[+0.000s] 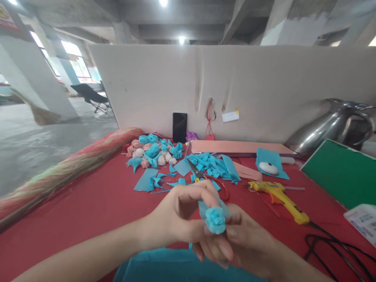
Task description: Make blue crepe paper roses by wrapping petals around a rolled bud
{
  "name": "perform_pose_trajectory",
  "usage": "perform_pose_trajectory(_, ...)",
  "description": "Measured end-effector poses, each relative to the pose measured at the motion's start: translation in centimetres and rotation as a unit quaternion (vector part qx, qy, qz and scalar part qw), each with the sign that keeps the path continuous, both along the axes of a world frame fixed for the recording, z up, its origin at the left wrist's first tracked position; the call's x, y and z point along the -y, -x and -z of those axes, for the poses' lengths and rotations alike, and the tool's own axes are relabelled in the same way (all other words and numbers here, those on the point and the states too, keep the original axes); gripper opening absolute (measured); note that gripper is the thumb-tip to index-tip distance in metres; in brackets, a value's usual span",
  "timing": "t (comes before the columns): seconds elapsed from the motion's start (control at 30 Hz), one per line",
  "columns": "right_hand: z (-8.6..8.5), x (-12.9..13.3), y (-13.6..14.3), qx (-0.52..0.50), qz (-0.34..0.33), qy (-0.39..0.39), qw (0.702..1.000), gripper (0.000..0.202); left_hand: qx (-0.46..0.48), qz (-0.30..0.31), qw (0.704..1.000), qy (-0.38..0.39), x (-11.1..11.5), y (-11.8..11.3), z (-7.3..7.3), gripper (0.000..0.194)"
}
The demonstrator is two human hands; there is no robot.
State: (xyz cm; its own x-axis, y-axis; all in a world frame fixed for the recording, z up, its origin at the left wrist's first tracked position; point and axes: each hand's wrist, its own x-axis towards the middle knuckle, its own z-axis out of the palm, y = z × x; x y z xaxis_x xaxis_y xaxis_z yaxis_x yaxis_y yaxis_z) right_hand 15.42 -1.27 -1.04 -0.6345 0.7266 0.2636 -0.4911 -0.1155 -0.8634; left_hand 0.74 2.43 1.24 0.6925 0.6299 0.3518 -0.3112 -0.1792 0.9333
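Note:
A small blue paper flower (216, 220) is held up between both hands, its layered petals facing the camera. My left hand (188, 215) curves round it from the left, thumb and index finger pinching its edge. My right hand (249, 239) grips it from the right with the thumb and fingers at its base. Just beyond the hands lie scissors (225, 190) with red handles, partly hidden by my left fingers, and a pile of blue paper strips (214, 166). The flower's underside is hidden by fingers.
Finished blue, pink and white flowers (152, 150) are heaped at the back left of the red table (117, 211). A yellow glue gun (279, 196) with a black cord lies at right. Behind stand a phone (179, 127), a metal jug (331, 125) and a green board (337, 172).

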Motion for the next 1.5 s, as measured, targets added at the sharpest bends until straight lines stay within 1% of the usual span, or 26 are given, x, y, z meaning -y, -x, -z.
perform_pose_trajectory(0.1, 0.1, 0.1, -0.1, 0.028, 0.034, -0.012, 0.999, 0.043, 0.002, -0.006, 1.000, -0.003, -0.1, 0.0, 0.0, 0.026)
perform_pose_trajectory(0.17, -0.2, 0.3, -0.2, 0.050, 0.064, -0.031, 0.996, 0.043, 0.002, -0.013, 1.000, -0.006, 0.0, 0.1, -0.1, 0.021)
perform_pose_trajectory(0.23, -0.8, 0.5, -0.4, 0.070, 0.097, -0.050, 0.992, 0.038, 0.003, -0.023, 1.000, -0.005, 0.1, 0.2, -0.2, 0.013)
perform_pose_trajectory(0.27, -1.1, 0.6, -0.4, 0.081, 0.122, -0.067, 0.987, 0.034, 0.005, -0.032, 0.999, -0.004, 0.1, 0.2, -0.2, 0.010)
perform_pose_trajectory(0.3, -1.5, 0.6, -0.5, 0.099, 0.158, -0.101, 0.977, 0.031, 0.009, -0.042, 0.999, -0.007, 0.2, 0.2, -0.3, 0.008)
perform_pose_trajectory(0.33, -1.9, 0.7, -0.7, 0.126, 0.205, -0.153, 0.958, 0.029, 0.012, -0.055, 0.998, -0.021, 0.2, 0.2, -0.4, 0.008)
perform_pose_trajectory(0.37, -2.1, 0.8, -0.8, 0.162, 0.254, -0.220, 0.928, 0.028, 0.014, -0.071, 0.996, -0.043, 0.3, 0.2, -0.4, 0.009)
perform_pose_trajectory(0.43, -2.4, 0.8, -1.0, 0.228, 0.337, -0.364, 0.838, 0.027, 0.016, -0.117, 0.987, -0.110, 0.4, 0.1, -0.6, 0.013)
perform_pose_trajectory(0.47, -2.3, 0.8, -1.1, 0.249, 0.359, -0.416, 0.798, 0.025, 0.014, -0.144, 0.979, -0.144, 0.5, 0.0, -0.7, 0.015)
perform_pose_trajectory(0.5, -2.2, 0.8, -1.2, 0.257, 0.370, -0.446, 0.774, 0.023, 0.013, -0.170, 0.970, -0.174, 0.6, 0.0, -0.8, 0.015)
perform_pose_trajectory(0.53, -2.0, 0.8, -1.3, 0.260, 0.374, -0.461, 0.762, 0.021, 0.013, -0.193, 0.961, -0.198, 0.7, -0.1, -0.8, 0.015)
perform_pose_trajectory(0.57, -1.8, 0.8, -1.3, 0.259, 0.376, -0.467, 0.757, 0.020, 0.014, -0.209, 0.954, -0.216, 0.7, -0.2, -0.9, 0.015)
perform_pose_trajectory(0.63, -1.4, 0.8, -1.3, 0.254, 0.381, -0.462, 0.760, 0.019, 0.020, -0.224, 0.944, -0.241, 0.9, -0.3, -0.8, 0.015)
perform_pose_trajectory(0.7, -1.3, 0.8, -1.3, 0.246, 0.380, -0.447, 0.772, 0.020, 0.028, -0.223, 0.941, -0.254, 1.0, -0.3, -0.7, 0.014)
perform_pose_trajectory(0.8, -1.4, 0.7, -1.2, 0.238, 0.386, -0.428, 0.782, 0.026, 0.030, -0.219, 0.944, -0.245, 1.0, -0.2, -0.6, 0.011)
perform_pose_trajectory(0.9, -1.7, 0.5, -1.1, 0.227, 0.393, -0.421, 0.786, 0.024, 0.026, -0.210, 0.950, -0.228, 0.9, -0.1, -0.6, 0.008)
perform_pose_trajectory(0.97, -1.7, 0.4, -1.1, 0.225, 0.381, -0.411, 0.797, 0.023, 0.029, -0.201, 0.952, -0.228, 0.9, 0.0, -0.7, 0.006)
perform_pose_trajectory(1.13, -1.6, 0.3, -1.5, 0.242, 0.340, -0.396, 0.818, 0.032, 0.039, -0.176, 0.954, -0.239, 0.6, 0.0, -0.8, 0.004)
perform_pose_trajectory(1.2, -1.5, 0.3, -1.7, 0.233, 0.327, -0.392, 0.828, 0.030, 0.038, -0.171, 0.953, -0.246, 0.6, 0.1, -0.9, 0.005)
perform_pose_trajectory(1.3, -1.4, 0.3, -2.0, 0.211, 0.328, -0.369, 0.844, 0.022, 0.023, -0.169, 0.953, -0.249, 0.6, 0.5, -1.2, 0.006)
perform_pose_trajectory(1.4, -1.3, 0.3, -2.1, 0.201, 0.339, -0.355, 0.848, 0.024, 0.007, -0.169, 0.962, -0.214, 0.7, 0.9, -1.5, 0.020)
perform_pose_trajectory(1.47, -1.3, 0.4, -2.2, 0.200, 0.335, -0.368, 0.844, 0.024, 0.015, -0.170, 0.971, -0.165, 0.7, 0.9, -1.6, 0.024)
perform_pose_trajectory(1.5, -1.3, 0.3, -2.2, 0.204, 0.330, -0.374, 0.842, 0.023, 0.022, -0.168, 0.976, -0.136, 0.7, 0.8, -1.6, 0.029)
